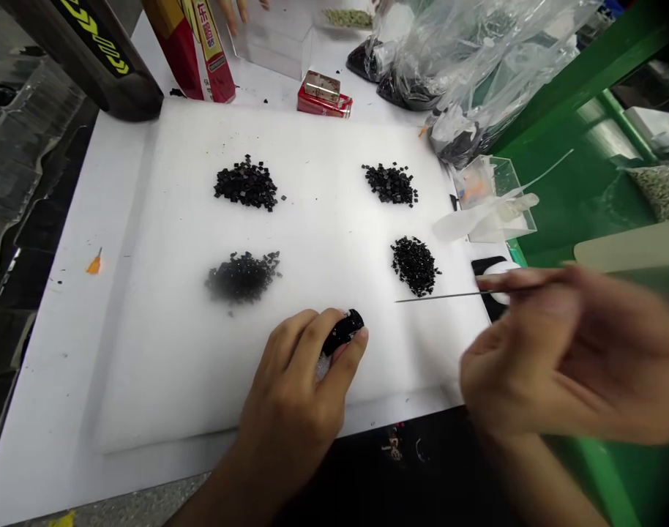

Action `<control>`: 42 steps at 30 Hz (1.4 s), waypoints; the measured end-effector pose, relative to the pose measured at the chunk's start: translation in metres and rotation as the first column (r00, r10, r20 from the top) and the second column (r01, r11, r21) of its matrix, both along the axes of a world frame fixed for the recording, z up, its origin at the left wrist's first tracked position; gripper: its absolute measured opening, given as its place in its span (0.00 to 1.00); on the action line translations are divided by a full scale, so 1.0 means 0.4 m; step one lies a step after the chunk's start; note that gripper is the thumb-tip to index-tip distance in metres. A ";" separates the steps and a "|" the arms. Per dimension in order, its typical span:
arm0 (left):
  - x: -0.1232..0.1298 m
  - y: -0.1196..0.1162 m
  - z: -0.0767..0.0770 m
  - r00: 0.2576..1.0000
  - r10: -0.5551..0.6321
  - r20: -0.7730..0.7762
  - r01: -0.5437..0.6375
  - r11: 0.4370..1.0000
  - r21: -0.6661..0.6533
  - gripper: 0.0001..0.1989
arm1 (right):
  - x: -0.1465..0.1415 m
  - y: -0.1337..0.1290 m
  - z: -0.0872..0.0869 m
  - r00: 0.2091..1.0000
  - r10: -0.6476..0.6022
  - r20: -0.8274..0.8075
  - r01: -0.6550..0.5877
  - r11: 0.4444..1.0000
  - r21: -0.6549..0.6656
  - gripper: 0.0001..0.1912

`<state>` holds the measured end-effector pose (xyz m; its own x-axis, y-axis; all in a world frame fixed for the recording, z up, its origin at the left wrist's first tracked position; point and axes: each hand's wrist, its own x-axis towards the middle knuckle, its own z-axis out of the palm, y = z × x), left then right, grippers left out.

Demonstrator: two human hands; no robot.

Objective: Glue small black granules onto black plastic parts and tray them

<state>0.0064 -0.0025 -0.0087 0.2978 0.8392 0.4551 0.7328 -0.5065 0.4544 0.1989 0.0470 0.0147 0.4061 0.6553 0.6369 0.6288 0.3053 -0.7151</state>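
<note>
My left hand (301,388) rests at the front of a white foam board (323,256), its fingers closed around a small black curved piece (344,331) with shiny bits on it. My right hand (565,351), partly blurred, grips a thin metal needle-like tool (444,297). The tool's tip points left, just below a pile of tiny black shiny pieces (415,266). More piles of small black pieces lie on the board: one at back right (391,184), one at back left (247,183) and a blurred one at front left (243,277).
Behind the board stand a red box (211,58), a red battery-like item (324,106) and plastic bags (438,51). A squeeze bottle (466,219) lies at the right by a clear box (507,176). An orange dispensing tip (94,262) lies left. Another person's hand (236,11) shows at the top.
</note>
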 end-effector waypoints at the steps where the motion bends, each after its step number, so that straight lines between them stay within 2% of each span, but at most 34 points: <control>1: 0.000 0.001 -0.001 1.000 0.000 -0.003 0.000 1.000 0.010 0.20 | -0.032 -0.008 -0.017 1.000 0.030 0.000 -0.030 0.998 0.060 0.15; 3: 0.000 0.001 -0.004 1.000 -0.002 -0.008 0.003 1.000 0.022 0.20 | -0.069 -0.008 -0.045 0.988 0.147 0.050 -0.154 0.963 0.221 0.16; 5: 0.000 0.001 -0.005 1.000 -0.006 -0.007 0.006 1.000 0.018 0.19 | -0.076 0.004 -0.063 0.969 0.238 0.068 -0.247 0.930 0.272 0.18; 14: 0.001 -0.001 0.002 1.000 0.002 0.001 -0.002 1.000 0.000 0.19 | -0.071 0.005 -0.069 0.953 0.294 0.070 -0.302 0.923 0.239 0.21; 20: 0.002 -0.003 -0.004 1.000 0.005 0.010 -0.005 1.000 -0.002 0.19 | -0.075 0.008 -0.069 0.954 0.294 0.055 -0.299 0.926 0.229 0.21; 27: 0.001 -0.008 -0.002 0.999 -0.017 -0.043 0.019 0.999 0.030 0.21 | -0.068 0.043 -0.081 0.991 0.137 -0.009 -0.118 0.883 0.454 0.08; 34: 0.013 -0.010 0.008 0.986 -0.002 -0.167 0.021 0.994 0.109 0.20 | -0.048 0.023 -0.070 0.979 0.202 -0.010 -0.191 0.941 0.280 0.11; 39: 0.014 -0.008 0.014 0.973 0.004 -0.231 0.034 0.986 0.163 0.15 | -0.036 0.017 -0.053 0.953 0.300 0.051 -0.304 0.942 0.139 0.20; 42: 0.013 -0.008 0.015 0.969 0.006 -0.248 0.036 0.986 0.163 0.15 | -0.034 0.013 -0.053 0.956 0.293 0.020 -0.294 0.953 0.076 0.21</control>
<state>0.0117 -0.0058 -0.0026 0.4302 0.7530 0.4979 0.8033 -0.5710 0.1696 0.1852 0.0523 -0.0065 0.1981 0.6933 0.6929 0.5089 0.5314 -0.6772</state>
